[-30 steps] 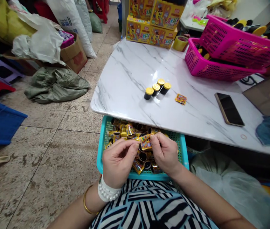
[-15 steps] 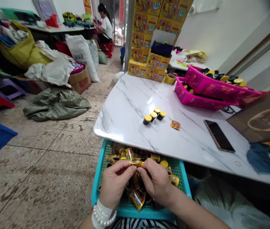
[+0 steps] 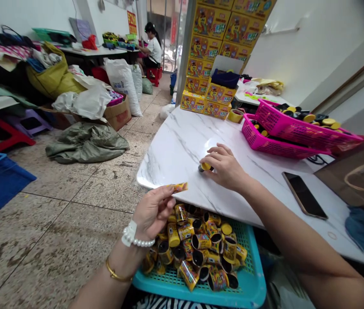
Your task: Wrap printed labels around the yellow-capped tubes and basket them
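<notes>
My left hand [image 3: 156, 208] pinches a flattened yellow printed label sleeve [image 3: 181, 187] between thumb and fingertips, above the front edge of the table. Out over the white marbled tabletop [image 3: 175, 141], my right hand [image 3: 222, 165] closes its thumb and fingers around a small black pot with a yellow lid [image 3: 206, 166]. The hand covers most of what stands there, so other pots beside it are hidden. Below both hands, a turquoise basket [image 3: 255, 274] holds many small pots wrapped in yellow printed sleeves [image 3: 201, 241], lying in a heap.
Two stacked pink baskets [image 3: 300, 124] with yellow-lidded pots stand at the right. A phone [image 3: 304, 195] and brown paper bag [image 3: 355, 171] lie nearer. Yellow printed boxes [image 3: 212, 64] are stacked at the back. A person [image 3: 153, 49] sits far off. Sacks and a blue bin [image 3: 1, 184] occupy the left floor.
Both hands were together on a yellow sleeve above the basket. My right hand has let go and reached forward to the pots; my left has moved up and left, still holding a sleeve.
</notes>
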{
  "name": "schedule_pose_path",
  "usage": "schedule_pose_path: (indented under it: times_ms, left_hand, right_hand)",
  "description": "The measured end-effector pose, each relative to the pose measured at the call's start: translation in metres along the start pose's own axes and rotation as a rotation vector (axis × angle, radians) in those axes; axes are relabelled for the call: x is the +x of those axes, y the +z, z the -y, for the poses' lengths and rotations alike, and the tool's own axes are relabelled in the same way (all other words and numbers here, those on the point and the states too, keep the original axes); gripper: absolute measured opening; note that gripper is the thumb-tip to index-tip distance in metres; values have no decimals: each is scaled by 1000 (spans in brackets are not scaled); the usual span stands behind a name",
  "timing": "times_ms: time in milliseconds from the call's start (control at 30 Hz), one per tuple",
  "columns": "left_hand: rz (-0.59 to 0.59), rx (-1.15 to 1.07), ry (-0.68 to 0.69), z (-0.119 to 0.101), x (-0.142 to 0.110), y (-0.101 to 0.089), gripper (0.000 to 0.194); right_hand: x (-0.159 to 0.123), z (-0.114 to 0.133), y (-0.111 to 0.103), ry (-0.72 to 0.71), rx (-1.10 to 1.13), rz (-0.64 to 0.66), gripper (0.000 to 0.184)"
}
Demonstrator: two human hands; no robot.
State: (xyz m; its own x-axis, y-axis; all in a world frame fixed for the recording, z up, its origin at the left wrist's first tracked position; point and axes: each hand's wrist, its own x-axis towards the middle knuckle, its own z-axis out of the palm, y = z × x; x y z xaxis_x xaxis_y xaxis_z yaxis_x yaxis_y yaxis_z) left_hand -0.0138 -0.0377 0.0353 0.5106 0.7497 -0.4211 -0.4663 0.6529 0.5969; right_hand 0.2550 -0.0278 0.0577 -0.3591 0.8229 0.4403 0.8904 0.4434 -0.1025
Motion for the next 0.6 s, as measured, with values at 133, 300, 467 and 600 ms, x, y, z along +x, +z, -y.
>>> schedule_pose_path:
  times_ms: [133, 300, 467, 600]
  left_hand:
    - [30, -86, -25, -9, 10, 11, 12]
    - [56, -158, -71, -1, 21, 18, 7]
    - [97, -184, -66, 5, 26, 23, 8]
    - [53, -182, -58, 6, 28, 26, 10]
  right_hand:
    - [-11, 30, -7, 248, 600, -229, 28]
    - [-21, 55, 4, 398, 1034, -296, 31]
    - [-27, 58, 9, 376, 832, -344, 30]
    - [-27, 61, -7, 136, 470, -344, 31]
